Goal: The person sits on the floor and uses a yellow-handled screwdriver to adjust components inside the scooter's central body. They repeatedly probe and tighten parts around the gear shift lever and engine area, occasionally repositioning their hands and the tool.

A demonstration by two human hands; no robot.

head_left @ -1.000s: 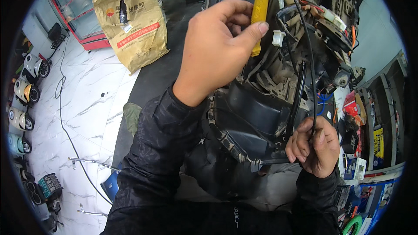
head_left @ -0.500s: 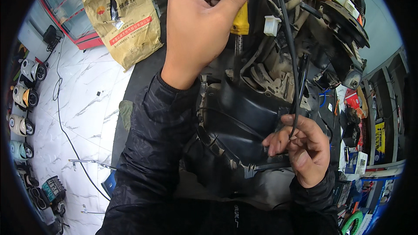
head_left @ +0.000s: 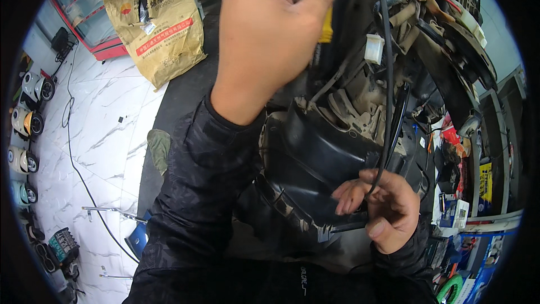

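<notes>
My left hand [head_left: 267, 45] is closed round a tool with a yellow handle [head_left: 325, 28], whose narrow shaft points down over the dark machinery; the fingers hide its upper end. A thin black cable [head_left: 388, 79] hangs from above into my right hand [head_left: 394, 208]. The cable's lower end lies between that hand's bent fingers, and the thumb stands apart. Behind both hands spreads a black plastic housing [head_left: 315, 135], dusty, with broken-looking edges. A white plastic connector [head_left: 373, 49] sits just left of the cable.
A torn brown paper bag [head_left: 169, 50] lies at the upper left, close to a red-framed glass cabinet [head_left: 101, 50]. Bundled wires [head_left: 405, 11] crowd the upper right. Small wheeled vehicles [head_left: 28, 124] line the far left, and a long cord [head_left: 84, 174] crosses the tiled floor. Shelves [head_left: 506, 135] stand right.
My view has shifted slightly, so the machinery appears further right. The yellow-handled tool is still in my left hand. My right hand sits a little lower, with the cable still between its fingers.
</notes>
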